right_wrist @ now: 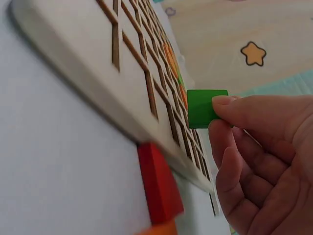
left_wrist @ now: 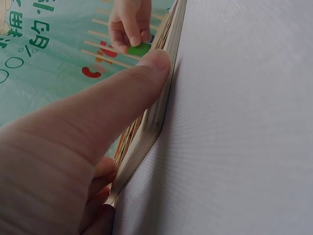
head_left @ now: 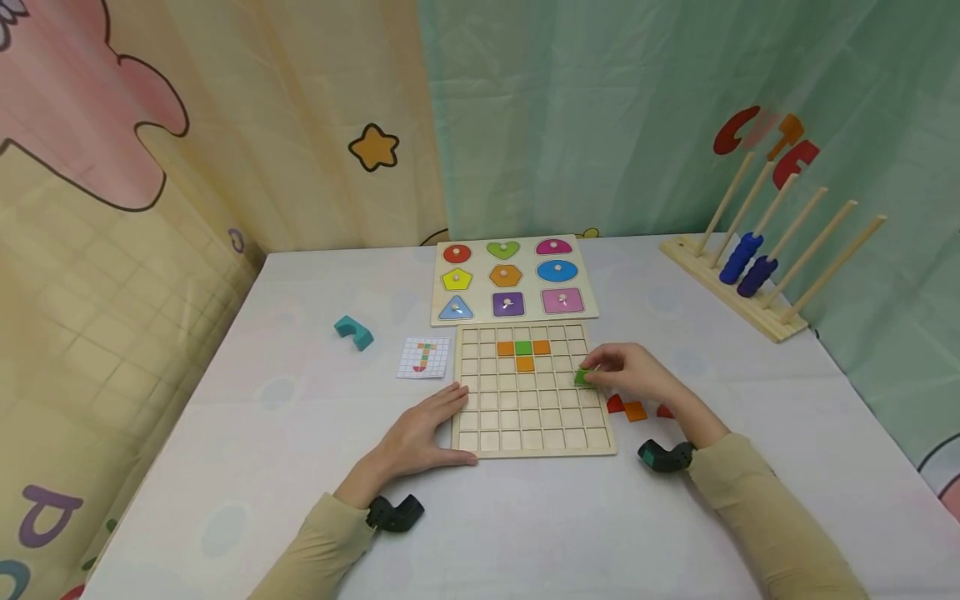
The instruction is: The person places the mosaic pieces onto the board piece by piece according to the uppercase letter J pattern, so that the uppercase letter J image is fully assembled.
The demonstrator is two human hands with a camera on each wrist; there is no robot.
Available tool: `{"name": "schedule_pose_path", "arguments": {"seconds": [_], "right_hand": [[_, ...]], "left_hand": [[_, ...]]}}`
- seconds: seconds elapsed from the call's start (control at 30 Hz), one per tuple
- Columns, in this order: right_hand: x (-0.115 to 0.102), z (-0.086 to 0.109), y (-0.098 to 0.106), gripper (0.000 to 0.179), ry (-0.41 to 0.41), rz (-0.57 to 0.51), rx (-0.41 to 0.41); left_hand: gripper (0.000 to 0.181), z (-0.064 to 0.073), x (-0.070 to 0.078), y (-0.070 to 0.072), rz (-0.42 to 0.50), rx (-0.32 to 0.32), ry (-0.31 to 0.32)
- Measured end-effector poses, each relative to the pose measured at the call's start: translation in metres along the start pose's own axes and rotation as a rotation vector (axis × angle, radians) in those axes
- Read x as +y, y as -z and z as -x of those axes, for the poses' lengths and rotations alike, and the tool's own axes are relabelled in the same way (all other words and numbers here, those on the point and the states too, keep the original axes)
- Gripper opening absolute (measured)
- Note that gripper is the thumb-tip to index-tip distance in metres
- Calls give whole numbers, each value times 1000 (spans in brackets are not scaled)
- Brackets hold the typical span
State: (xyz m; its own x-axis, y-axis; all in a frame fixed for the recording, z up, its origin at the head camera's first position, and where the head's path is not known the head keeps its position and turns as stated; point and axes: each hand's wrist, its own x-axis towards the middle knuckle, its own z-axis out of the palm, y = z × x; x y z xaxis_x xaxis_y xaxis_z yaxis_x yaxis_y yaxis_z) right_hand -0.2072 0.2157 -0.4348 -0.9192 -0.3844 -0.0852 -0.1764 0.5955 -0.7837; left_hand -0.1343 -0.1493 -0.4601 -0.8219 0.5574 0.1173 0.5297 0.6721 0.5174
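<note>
A wooden grid board [head_left: 525,417] lies flat on the table, with orange square tiles [head_left: 525,364] around a green square tile [head_left: 522,347] in its upper rows. My right hand [head_left: 637,371] pinches another green square tile [right_wrist: 201,108] between thumb and fingers, over the board's right side. At the lower left corner of the board rests my left hand [head_left: 423,433], fingers extended onto the left edge and thumb along the front edge. In the left wrist view that thumb [left_wrist: 132,88] lies against the board's rim. A pattern card [head_left: 423,357] with a coloured shape sits left of the board.
Red pieces [right_wrist: 159,183] and an orange tile [head_left: 635,411] lie right of the board. Behind it is a shape puzzle board [head_left: 480,292] with knobs. A peg stand [head_left: 735,287] with blue beads stands at the back right. A teal arched block [head_left: 354,332] lies at left.
</note>
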Motion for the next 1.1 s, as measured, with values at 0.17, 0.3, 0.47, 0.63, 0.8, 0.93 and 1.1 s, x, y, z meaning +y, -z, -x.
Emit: {"name": "schedule_pose_path", "arguments": {"seconds": [0.17,0.3,0.47,0.63,0.8,0.93,1.1], "right_hand": [[-20,-16,-14,17,4,-1,-13],[-32,-26,-26,15,31,3,-23],[-42,-36,-38,15,56,19,-42],[-50,-40,-45,14,62,66,-56],[-52,-43,-52,11,72,132,-58],[-53,-43,-55,10,74,150,-49],[-50,-39,-51,18,69,127,-21]], "left_hand": [[94,0,0,0,1,-9,1],[95,-1,1,1,-3,-19,5],[95,-1,2,1,-1,-29,15],[95,-1,2,1,-2,-30,17],[95,0,2,1,-3,-27,15],[95,0,2,1,-3,-26,16],[95,0,2,1,0,-23,14]]}}
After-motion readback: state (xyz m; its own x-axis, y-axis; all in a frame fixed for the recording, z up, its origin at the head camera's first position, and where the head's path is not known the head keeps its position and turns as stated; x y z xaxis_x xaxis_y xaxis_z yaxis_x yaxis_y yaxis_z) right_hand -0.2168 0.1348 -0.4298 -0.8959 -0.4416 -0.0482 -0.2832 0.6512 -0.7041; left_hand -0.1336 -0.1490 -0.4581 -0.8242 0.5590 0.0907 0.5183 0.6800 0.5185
